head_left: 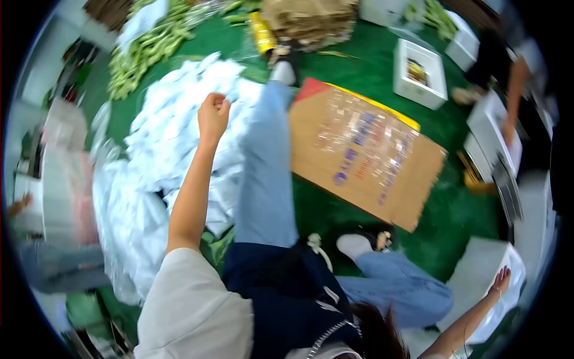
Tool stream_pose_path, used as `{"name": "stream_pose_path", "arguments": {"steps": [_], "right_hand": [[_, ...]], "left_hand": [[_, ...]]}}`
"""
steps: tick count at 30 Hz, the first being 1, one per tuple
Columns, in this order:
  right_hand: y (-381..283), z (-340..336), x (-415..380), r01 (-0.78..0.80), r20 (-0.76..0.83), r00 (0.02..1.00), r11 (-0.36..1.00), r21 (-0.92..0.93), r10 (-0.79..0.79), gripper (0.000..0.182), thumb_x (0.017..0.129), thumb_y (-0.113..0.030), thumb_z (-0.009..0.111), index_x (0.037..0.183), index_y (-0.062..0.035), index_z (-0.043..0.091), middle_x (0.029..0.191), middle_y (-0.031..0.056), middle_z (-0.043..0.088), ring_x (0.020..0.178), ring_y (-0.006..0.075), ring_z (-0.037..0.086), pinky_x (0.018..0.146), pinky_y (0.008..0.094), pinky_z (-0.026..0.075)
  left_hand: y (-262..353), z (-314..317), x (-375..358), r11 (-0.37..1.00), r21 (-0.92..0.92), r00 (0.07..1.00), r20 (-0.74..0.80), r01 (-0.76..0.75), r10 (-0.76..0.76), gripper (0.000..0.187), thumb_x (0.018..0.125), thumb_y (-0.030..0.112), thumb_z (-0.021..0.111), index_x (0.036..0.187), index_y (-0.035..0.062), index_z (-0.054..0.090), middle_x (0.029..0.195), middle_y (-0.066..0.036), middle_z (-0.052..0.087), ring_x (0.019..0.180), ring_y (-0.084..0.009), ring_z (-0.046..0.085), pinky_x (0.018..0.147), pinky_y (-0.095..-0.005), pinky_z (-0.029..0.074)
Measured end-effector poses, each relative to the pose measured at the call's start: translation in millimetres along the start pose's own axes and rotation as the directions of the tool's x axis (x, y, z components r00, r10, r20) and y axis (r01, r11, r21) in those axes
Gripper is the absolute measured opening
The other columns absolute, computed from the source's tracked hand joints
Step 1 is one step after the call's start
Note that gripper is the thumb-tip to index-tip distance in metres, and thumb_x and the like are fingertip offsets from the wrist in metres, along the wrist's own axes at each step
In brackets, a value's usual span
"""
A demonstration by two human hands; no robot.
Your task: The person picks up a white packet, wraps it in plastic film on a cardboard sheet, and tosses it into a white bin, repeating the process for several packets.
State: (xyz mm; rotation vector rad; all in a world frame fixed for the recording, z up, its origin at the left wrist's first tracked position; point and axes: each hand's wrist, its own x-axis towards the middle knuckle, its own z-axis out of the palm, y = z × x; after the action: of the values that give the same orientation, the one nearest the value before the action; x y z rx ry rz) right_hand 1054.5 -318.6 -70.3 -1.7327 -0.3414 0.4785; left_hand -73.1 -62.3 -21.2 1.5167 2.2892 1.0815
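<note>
My left hand is closed in a fist over a large heap of pale blue-white crumpled sheets on the floor. What its fingers hold, if anything, is hidden. Far out to the right, my right hand has its fingers stretched out, over a white box with a clear plastic bag at its edge. My left leg is stretched forward along the heap, and my right leg is bent.
Flattened cardboard lies on the green floor. Beyond are leafy green stalks, brown paper and a white foam box. Another person's arm reaches into a white container at right; a person's leg shows at left.
</note>
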Motion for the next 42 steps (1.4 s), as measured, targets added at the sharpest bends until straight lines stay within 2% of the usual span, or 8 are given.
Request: {"name": "stream_pose_path", "arguments": {"steps": [3, 8, 17, 19, 24, 30, 38, 42], "right_hand": [[-10.0, 169.4, -102.8, -0.101, 0.173, 0.974, 0.967, -0.235, 0.144, 0.029, 0.095, -0.028, 0.056, 0.115, -0.0081, 0.062, 0.107, 0.0054, 0.068, 0.088, 0.0104, 0.063, 0.069, 0.0204, 0.05], [-35.8, 352.3, -274.7, 0.469, 0.749, 0.662, 0.787, -0.4, -0.013, 0.016, 0.094, -0.015, 0.057, 0.1, -0.0014, 0.062, 0.083, 0.004, 0.064, 0.073, 0.0086, 0.06, 0.064, 0.0216, 0.048], [-51.4, 459.1, -464.6, 0.774, 0.882, 0.458, 0.438, -0.457, 0.109, 0.042, 0.077, -0.011, 0.07, 0.116, -0.004, 0.057, 0.088, 0.0132, 0.064, 0.079, 0.0321, 0.063, 0.072, 0.0404, 0.052], [-26.2, 478.2, -469.1, 0.929, 0.908, 0.3, 0.304, -0.21, -0.291, 0.046, 0.077, -0.012, 0.069, 0.12, -0.0083, 0.054, 0.094, 0.0099, 0.062, 0.088, 0.0303, 0.061, 0.076, 0.0403, 0.051], [41.6, 491.7, -449.4, 0.944, 0.841, 0.322, 0.214, -0.251, -0.435, 0.03, 0.077, -0.007, 0.066, 0.107, -0.007, 0.062, 0.097, 0.009, 0.061, 0.09, 0.0265, 0.059, 0.077, 0.0363, 0.05], [-5.8, 491.8, -446.4, 0.738, 0.627, 0.584, 0.659, -0.146, -0.516, 0.023, 0.075, 0.009, 0.054, 0.094, -0.0006, 0.065, 0.086, 0.0132, 0.059, 0.079, 0.0301, 0.061, 0.07, 0.0353, 0.051], [9.2, 621.1, -418.3, 0.835, 0.829, 0.464, 0.467, -0.292, -0.312, 0.034, 0.076, 0.001, 0.056, 0.11, 0.0042, 0.059, 0.105, 0.0219, 0.057, 0.096, 0.0373, 0.057, 0.086, 0.0398, 0.048], [-11.8, 593.1, -417.6, 0.884, 0.967, 0.249, 0.421, -0.203, -0.059, 0.078, 0.074, -0.013, 0.062, 0.142, 0.0043, 0.028, 0.129, 0.0277, 0.045, 0.122, 0.0399, 0.041, 0.107, 0.043, 0.032]], "left_hand": [[-127.1, -37.3, -12.4, 0.728, 0.684, 0.96, 0.169, 0.047, -0.222, 0.075, 0.072, 0.047, 0.076, 0.123, -0.0007, 0.05, 0.118, -0.024, 0.058, 0.107, -0.036, 0.059, 0.083, -0.0468, 0.05], [-177.4, 7.5, -49.4, 0.58, 0.697, 0.781, 0.604, -0.421, -0.158, 0.123, 0.052, 0.048, 0.088, 0.144, 0.0006, 0.022, 0.141, -0.027, 0.033, 0.13, -0.0429, 0.036, 0.102, -0.0573, 0.035], [-90.9, 27.6, 59.6, 0.91, 0.327, 0.967, 0.072, -0.254, 0.244, 0.099, 0.056, 0.029, 0.084, 0.131, -0.014, 0.036, 0.121, -0.029, 0.052, 0.114, -0.0423, 0.049, 0.102, -0.0436, 0.037], [27.1, 49.3, 71.0, 0.876, -0.025, 0.853, 0.213, -0.482, 0.476, 0.1, 0.056, 0.026, 0.085, 0.135, -0.0081, 0.034, 0.121, -0.025, 0.05, 0.116, -0.0395, 0.046, 0.101, -0.0433, 0.038], [198.7, 201.3, -7.4, 0.705, -0.274, 0.533, 0.494, -0.654, 0.687, 0.101, 0.052, 0.026, 0.084, 0.135, -0.003, 0.034, 0.12, -0.024, 0.049, 0.117, -0.0379, 0.046, 0.102, -0.0449, 0.037], [193.8, 279.4, -55.4, 0.516, -0.228, 0.27, 0.644, -0.826, 0.716, 0.1, 0.055, 0.033, 0.083, 0.136, -0.0001, 0.035, 0.124, -0.022, 0.046, 0.118, -0.0385, 0.045, 0.104, -0.0443, 0.036], [165.1, 264.9, -50.5, 0.283, -0.426, 0.006, 0.545, -0.859, 0.838, 0.099, 0.061, 0.038, 0.083, 0.137, -0.0003, 0.034, 0.133, -0.024, 0.041, 0.122, -0.0409, 0.042, 0.105, -0.0463, 0.034], [108.9, 210.1, -41.8, 0.723, -0.269, 0.54, 0.513, -0.637, 0.667, 0.082, 0.067, 0.04, 0.08, 0.127, -0.0035, 0.044, 0.129, -0.025, 0.046, 0.122, -0.0404, 0.045, 0.099, -0.0453, 0.041]]}}
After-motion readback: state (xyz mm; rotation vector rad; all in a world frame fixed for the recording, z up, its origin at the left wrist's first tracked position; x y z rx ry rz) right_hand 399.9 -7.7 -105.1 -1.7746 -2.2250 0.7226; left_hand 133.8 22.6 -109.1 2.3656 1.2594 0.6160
